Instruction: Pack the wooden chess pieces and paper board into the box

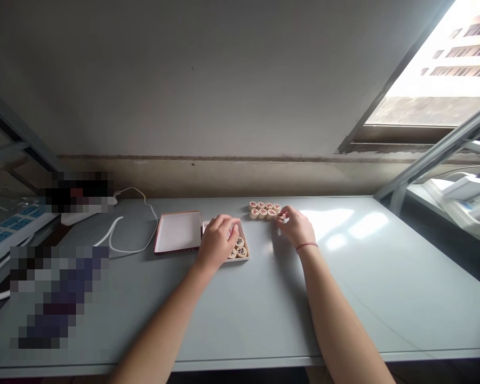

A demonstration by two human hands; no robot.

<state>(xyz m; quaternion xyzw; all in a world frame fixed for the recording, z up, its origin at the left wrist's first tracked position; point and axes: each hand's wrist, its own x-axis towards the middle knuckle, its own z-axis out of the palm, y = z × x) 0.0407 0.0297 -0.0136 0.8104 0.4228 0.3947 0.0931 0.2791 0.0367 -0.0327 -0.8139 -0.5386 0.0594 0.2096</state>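
Bent over the open box (248,258) of Chinese chess pieces, my left hand (216,240) has its thumb and fingers closed around a pale piece (230,233), partly hidden by them. Pieces with black characters (242,252) lie in the box's near right part; my hand covers the rest. To the right, my right hand (298,228) pinches a chess piece (281,216) at the right end of the nearer of two short rows. These rows hold several round wooden pieces with red characters (263,213), standing on the table close together.
The box lid (180,232) lies inside up, left of the box, on the grey table (240,320). A white cable (134,250) curls farther left, near a power strip (12,229). A wall rises behind; metal frame bars (436,146) and white objects (464,197) stand at the right.
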